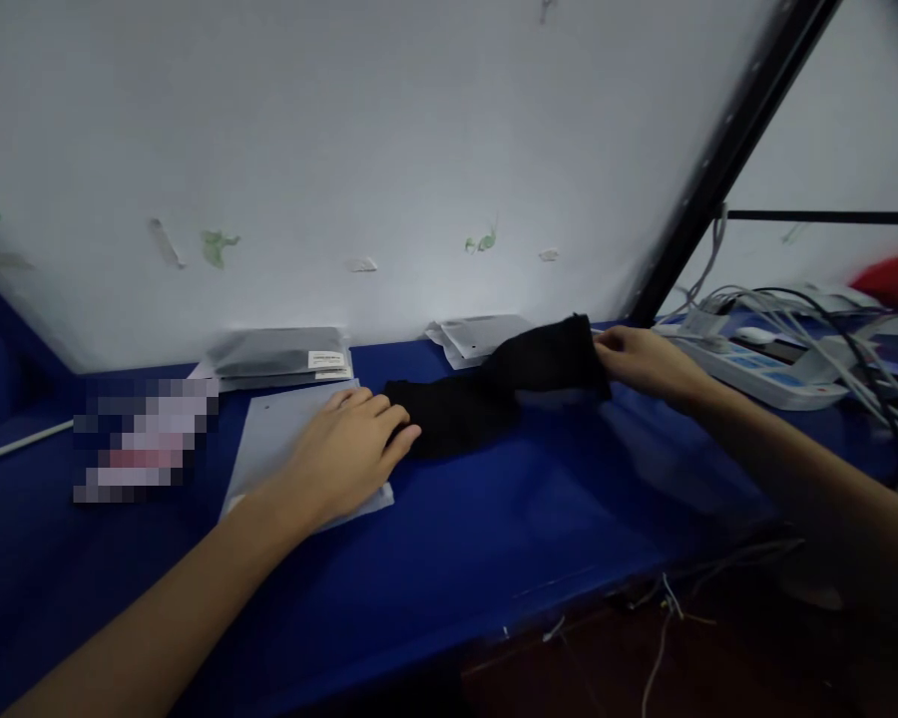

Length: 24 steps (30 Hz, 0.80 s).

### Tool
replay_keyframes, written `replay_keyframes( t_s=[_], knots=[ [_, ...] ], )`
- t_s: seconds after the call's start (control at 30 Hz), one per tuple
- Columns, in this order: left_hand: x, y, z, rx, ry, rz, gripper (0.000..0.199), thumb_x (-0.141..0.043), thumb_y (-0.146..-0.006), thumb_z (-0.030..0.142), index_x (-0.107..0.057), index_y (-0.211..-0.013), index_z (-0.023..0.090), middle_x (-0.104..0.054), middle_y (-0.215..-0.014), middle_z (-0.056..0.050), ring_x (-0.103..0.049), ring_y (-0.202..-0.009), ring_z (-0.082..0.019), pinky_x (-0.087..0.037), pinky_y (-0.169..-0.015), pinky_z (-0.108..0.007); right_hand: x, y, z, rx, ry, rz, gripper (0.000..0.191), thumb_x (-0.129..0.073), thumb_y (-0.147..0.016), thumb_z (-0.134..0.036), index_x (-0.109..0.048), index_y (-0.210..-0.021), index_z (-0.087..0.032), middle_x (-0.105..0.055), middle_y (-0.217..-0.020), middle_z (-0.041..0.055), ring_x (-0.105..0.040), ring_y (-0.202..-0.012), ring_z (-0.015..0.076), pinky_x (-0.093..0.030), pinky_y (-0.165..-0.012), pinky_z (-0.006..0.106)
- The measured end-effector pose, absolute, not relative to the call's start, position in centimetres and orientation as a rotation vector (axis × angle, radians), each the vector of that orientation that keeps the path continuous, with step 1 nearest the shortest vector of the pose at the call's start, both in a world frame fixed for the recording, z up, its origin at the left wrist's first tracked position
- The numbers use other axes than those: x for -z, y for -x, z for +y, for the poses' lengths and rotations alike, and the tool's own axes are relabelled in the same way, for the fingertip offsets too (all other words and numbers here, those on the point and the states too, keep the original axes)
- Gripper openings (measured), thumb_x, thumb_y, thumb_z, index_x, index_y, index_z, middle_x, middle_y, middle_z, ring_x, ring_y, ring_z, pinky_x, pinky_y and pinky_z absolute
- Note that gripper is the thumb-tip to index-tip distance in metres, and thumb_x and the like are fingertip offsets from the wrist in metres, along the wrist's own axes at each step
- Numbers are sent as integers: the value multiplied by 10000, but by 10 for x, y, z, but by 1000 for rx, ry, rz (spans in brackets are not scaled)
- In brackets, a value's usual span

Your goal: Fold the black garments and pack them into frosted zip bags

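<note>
A long black cloth piece (464, 407), tube-like and perhaps a sleeve or sock, stretches between my two hands. Its left part lies on the blue table, while the right end is lifted clear of the surface. At the left end, my left hand (355, 439) has its fingers curled on the cloth and rests over a grey-white plastic packet (269, 439). My right hand (640, 359) pinches the upper right edge between thumb and fingers. Exactly how much cloth the left fingers grip is partly hidden.
Stacked packets with labels (284, 357) lie against the white wall (419, 150). Another packet (479, 334) is behind the cloth. To the right sits a power strip (778, 374) with tangled cables (860, 349). Loose wires hang below the table's front edge (449, 653).
</note>
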State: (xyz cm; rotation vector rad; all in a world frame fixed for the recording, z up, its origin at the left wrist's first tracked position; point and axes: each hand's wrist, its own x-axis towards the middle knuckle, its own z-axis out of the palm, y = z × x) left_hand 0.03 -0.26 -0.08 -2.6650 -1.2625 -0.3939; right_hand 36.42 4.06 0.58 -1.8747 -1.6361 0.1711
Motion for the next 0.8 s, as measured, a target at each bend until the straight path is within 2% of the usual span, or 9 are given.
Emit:
replay_keyframes(
  t_s=[0.07, 0.17, 0.27, 0.37, 0.53, 0.8],
  knots=[
    [1, 4, 1, 401, 2592, -1327, 390, -348, -998, 363, -690, -986, 177, -697, -912, -64, -594, -922, -252, -435, -893, -445, 2, -377, 41, 213, 1954, -1642, 217, -533, -852, -356, -633, -927, -179, -672, -946, 138, -620, -827, 258, -455, -750, 385],
    [1, 9, 4, 433, 2548, -1358, 349, -374, -980, 337, -685, -980, 176, -696, -909, -67, -593, -910, -249, -456, -853, -425, 20, -375, 43, 348, 1771, -1811, 264, -483, -895, -358, -616, -1039, -182, -649, -1079, 148, -626, -930, 270, -461, -835, 392],
    [2, 11, 4, 437, 2616, -1288, 321, -393, -972, 310, -692, -1016, 201, -693, -975, -59, -592, -932, -234, -463, -846, -404, 36, -362, 47, 318, 1638, -2092, 258, -472, -909, -358, -636, -1013, -188, -654, -1068, 122, -625, -952, 264, -470, -868, 394],
    [1, 11, 4, 396, 2626, -1291, 329, -402, -974, 331, -709, -943, 218, -678, -899, -52, -592, -854, -228, -464, -790, -402, 46, -354, 49, 327, 1635, -2214, 269, -449, -921, -341, -655, -990, -182, -656, -1055, 126, -614, -980, 276, -471, -878, 413],
    [-2, 12, 6, 323, 2499, -1395, 394, -390, -985, 363, -628, -705, 220, -617, -741, -45, -566, -767, -238, -454, -755, -414, 52, -359, 45, 292, 1739, -2039, 285, -464, -916, -387, -666, -972, -193, -626, -1059, 122, -616, -947, 267, -482, -855, 404],
    [-1, 14, 10, 318, 2494, -1466, 366, -413, -968, 311, -546, -638, 226, -587, -706, -32, -554, -757, -233, -444, -765, -417, 55, -368, 47, 200, 1807, -1894, 283, -502, -874, -439, -673, -876, -212, -593, -957, 89, -611, -793, 226, -483, -813, 389]
  ],
)
